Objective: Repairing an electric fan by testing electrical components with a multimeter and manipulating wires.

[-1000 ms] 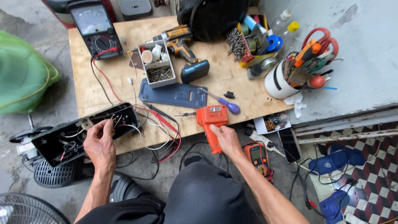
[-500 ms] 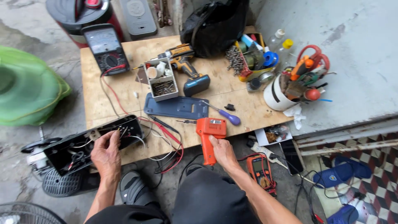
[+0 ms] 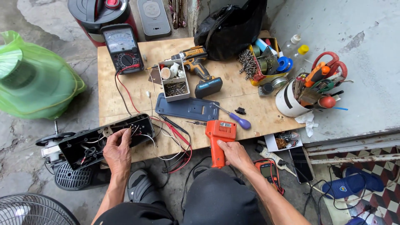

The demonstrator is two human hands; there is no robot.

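Nearest us: our right hand [image 3: 234,153] closed round the grip of an orange soldering gun [image 3: 219,139], tip lying on the plywood board [image 3: 125,102]'s near edge. Our left hand [image 3: 118,151], fingers curled, rests on the open black housing [image 3: 89,141] full of wires. Beyond: blue plate [image 3: 187,108], purple-handled screwdriver [image 3: 233,117], box of screws [image 3: 175,85], cordless drill [image 3: 200,71]. Farthest: analogue multimeter [image 3: 121,48], black bag [image 3: 229,29].

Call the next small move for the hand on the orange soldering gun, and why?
Probably swing the orange soldering gun left toward the open black housing. The right hand grips its handle, with the tip pointing left over the plywood board, well short of the housing. The left hand already rests on the housing, fingers at the wires inside.
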